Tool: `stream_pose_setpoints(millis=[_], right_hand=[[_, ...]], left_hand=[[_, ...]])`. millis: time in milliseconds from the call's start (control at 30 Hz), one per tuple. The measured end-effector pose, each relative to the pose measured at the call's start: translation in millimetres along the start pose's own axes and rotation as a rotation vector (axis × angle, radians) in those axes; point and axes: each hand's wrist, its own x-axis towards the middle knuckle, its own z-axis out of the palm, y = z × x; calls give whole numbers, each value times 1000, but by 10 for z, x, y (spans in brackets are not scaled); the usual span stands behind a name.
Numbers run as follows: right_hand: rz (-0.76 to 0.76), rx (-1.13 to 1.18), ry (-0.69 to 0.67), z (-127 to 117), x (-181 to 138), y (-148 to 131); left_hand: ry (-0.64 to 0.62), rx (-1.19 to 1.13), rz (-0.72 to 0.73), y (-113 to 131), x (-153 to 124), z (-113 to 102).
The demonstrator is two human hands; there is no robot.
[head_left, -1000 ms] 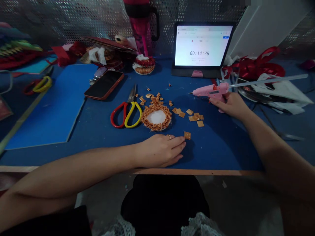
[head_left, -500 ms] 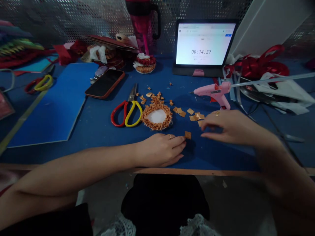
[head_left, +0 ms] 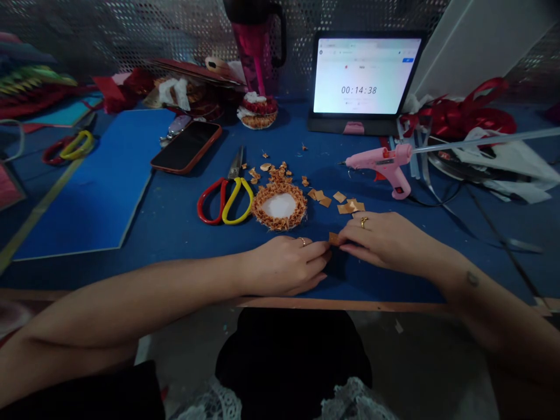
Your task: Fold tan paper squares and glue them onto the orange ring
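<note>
Between the fingertips of both hands is a small tan square of ribbon or paper. My left hand rests on the blue tabletop, fingers curled, pinching the square's left edge. My right hand grips the square from the right side. Just beyond my left hand lies a round piece with a ruffled orange-brown border and a bare white middle. Several loose tan squares are scattered beyond my right hand. More crumpled orange-brown bits lie behind the round piece.
Scissors with red and yellow handles lie left of the round piece. A pink glue gun lies at right, its cord trailing. Farther back are a phone, a tablet showing a timer, a pink tumbler and red ribbon.
My right hand has moved left and down from near the loose squares and closed on the tan square. My left hand has stayed in place, and the timer advanced one second.
</note>
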Motion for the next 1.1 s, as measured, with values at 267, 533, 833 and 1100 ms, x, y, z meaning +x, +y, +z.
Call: stream_pose_setpoints(millis=[267, 533, 833, 1100], right_hand=[[-49, -212, 60, 13, -8, -95], [-145, -253, 280, -70, -20, -103], [-256, -259, 408, -122, -65, -186], [-266, -266, 370, -151, -66, -209]], left_hand=[[22, -7, 2, 0, 3, 10], [316, -140, -179, -112, -23, 37], [427, -154, -196, -82, -39, 15], [470, -120, -198, -70, -55, 19]])
